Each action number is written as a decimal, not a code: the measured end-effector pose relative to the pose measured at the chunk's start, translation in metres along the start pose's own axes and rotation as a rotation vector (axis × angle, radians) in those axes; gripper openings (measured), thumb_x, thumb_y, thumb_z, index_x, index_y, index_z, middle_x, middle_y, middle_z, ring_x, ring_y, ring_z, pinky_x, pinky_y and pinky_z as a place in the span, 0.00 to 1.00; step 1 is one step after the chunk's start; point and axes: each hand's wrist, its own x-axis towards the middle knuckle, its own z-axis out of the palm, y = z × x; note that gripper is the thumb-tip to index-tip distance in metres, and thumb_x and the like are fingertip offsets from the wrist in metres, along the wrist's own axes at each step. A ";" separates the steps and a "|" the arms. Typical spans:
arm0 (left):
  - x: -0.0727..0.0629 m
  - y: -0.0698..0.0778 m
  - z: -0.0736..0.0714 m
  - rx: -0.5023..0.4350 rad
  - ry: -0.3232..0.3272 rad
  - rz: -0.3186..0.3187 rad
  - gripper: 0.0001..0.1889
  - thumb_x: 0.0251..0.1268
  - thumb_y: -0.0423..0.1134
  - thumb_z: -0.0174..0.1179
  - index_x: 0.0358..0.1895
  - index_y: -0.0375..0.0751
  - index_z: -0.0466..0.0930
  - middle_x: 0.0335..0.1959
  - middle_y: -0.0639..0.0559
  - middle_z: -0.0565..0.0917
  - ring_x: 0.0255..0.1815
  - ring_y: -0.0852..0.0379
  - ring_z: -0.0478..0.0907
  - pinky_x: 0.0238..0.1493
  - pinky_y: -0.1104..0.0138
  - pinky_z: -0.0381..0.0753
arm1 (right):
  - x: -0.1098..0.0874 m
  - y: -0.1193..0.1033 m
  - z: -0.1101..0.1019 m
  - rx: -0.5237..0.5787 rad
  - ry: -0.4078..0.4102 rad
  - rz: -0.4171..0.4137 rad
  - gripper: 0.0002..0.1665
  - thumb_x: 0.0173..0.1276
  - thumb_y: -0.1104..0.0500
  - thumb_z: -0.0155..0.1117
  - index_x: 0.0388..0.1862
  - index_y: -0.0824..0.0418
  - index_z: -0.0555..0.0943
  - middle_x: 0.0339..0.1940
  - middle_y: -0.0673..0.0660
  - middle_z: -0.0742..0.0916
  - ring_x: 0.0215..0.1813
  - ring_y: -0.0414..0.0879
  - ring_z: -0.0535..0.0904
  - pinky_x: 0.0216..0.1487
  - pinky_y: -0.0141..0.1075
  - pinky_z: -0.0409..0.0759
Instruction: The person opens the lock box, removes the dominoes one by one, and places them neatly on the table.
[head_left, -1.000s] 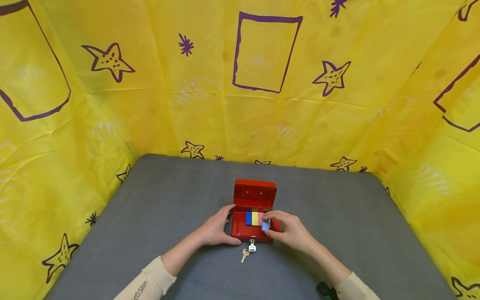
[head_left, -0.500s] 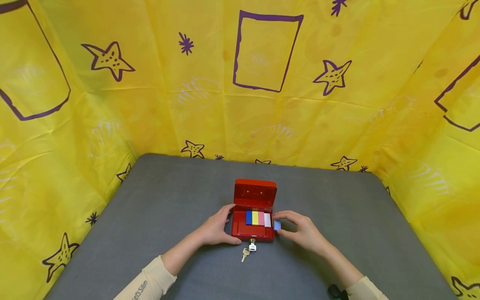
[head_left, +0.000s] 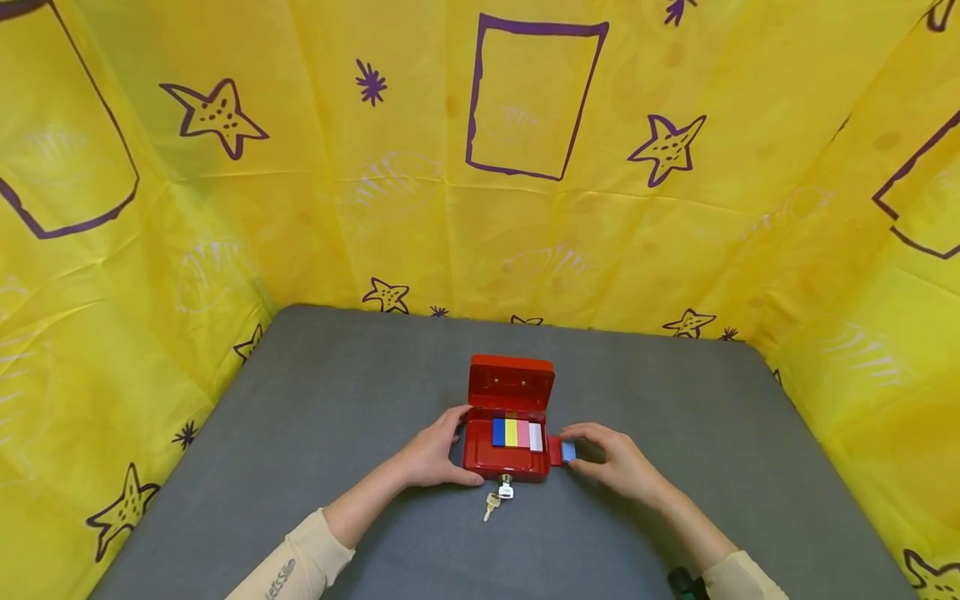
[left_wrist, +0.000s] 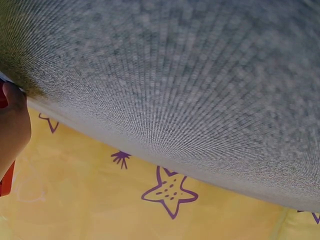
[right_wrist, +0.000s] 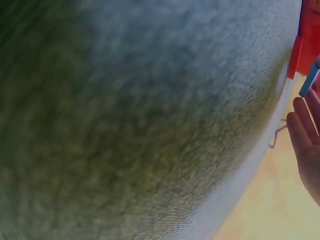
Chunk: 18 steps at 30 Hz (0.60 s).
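Note:
A small red cash box (head_left: 474, 457) stands with its lid raised. Inside, a row of flat blocks runs blue (head_left: 498, 432), yellow (head_left: 511, 432), pink (head_left: 522, 433) and white (head_left: 536, 437). My left hand (head_left: 433, 452) spans the box's left side, thumb at the front corner and fingers at the back corner. To the right of the box, my right hand (head_left: 618, 462) pinches a light blue block (head_left: 568, 452) between thumb and fingers. A red block (head_left: 555, 451) lies between that block and the box wall. In the right wrist view the light blue block (right_wrist: 309, 80) shows at the fingertips.
One key (head_left: 506, 488) sits in the lock at the box's front, and a second key (head_left: 491, 505) hangs beside it. The grey tabletop (head_left: 360, 375) surrounds the box. Yellow patterned cloth (head_left: 420, 225) walls off the back and both sides.
My right hand has moved right with the light blue block, from over the box's right end to beside the red block outside it. The left hand stays at the box.

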 end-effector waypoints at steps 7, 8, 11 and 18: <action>0.000 0.001 -0.001 -0.003 0.002 0.006 0.54 0.43 0.52 0.77 0.73 0.43 0.54 0.69 0.43 0.65 0.61 0.42 0.73 0.53 0.54 0.80 | 0.000 0.005 -0.002 -0.006 -0.029 0.020 0.23 0.60 0.63 0.72 0.55 0.56 0.81 0.54 0.49 0.84 0.56 0.48 0.79 0.57 0.47 0.78; 0.000 0.002 -0.001 -0.005 0.003 0.008 0.54 0.43 0.51 0.78 0.73 0.43 0.54 0.69 0.43 0.66 0.61 0.42 0.73 0.53 0.53 0.81 | -0.001 0.005 -0.002 -0.006 -0.032 0.022 0.23 0.60 0.63 0.72 0.55 0.56 0.81 0.53 0.49 0.84 0.55 0.48 0.79 0.57 0.48 0.79; 0.000 0.002 -0.002 -0.006 0.002 0.005 0.54 0.42 0.51 0.78 0.73 0.42 0.54 0.69 0.42 0.65 0.61 0.42 0.72 0.53 0.53 0.81 | -0.001 0.007 -0.002 -0.015 -0.035 0.015 0.23 0.60 0.63 0.72 0.55 0.57 0.81 0.53 0.50 0.84 0.54 0.49 0.79 0.56 0.47 0.79; 0.000 0.003 -0.002 -0.004 -0.004 -0.002 0.54 0.43 0.51 0.77 0.73 0.42 0.54 0.69 0.42 0.65 0.61 0.41 0.73 0.53 0.52 0.80 | -0.002 0.010 -0.002 -0.026 -0.059 0.040 0.25 0.60 0.64 0.72 0.57 0.58 0.80 0.54 0.50 0.84 0.55 0.48 0.78 0.57 0.48 0.78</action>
